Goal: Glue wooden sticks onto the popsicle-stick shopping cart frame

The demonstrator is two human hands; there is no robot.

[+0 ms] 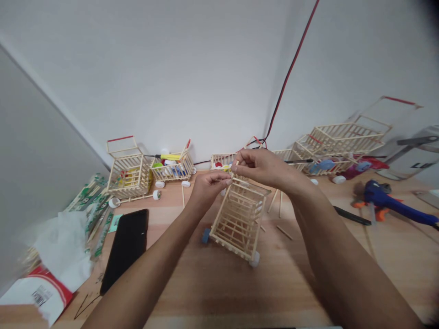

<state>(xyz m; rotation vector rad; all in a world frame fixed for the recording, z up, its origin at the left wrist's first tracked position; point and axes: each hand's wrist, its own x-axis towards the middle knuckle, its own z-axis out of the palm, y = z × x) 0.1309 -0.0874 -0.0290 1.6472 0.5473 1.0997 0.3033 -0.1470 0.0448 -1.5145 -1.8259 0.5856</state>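
Note:
A small cart basket built of thin wooden sticks (240,219) stands tilted on the wooden table (219,283), with a white wheel and a blue wheel at its lower corners. My left hand (207,187) is closed in a pinch on a thin wooden stick at the basket's upper rim. My right hand (260,165) is curled over the same rim from the right, its fingertips pinching the stick's other end. Both hands meet just above the basket's top edge.
Several finished stick carts (129,173) line the wall at the back. A black phone (126,244) lies at the left beside paper packets (55,256). A blue glue gun (387,198) rests at the right. Loose sticks (284,232) lie near the basket. A red cable (291,68) runs up the wall.

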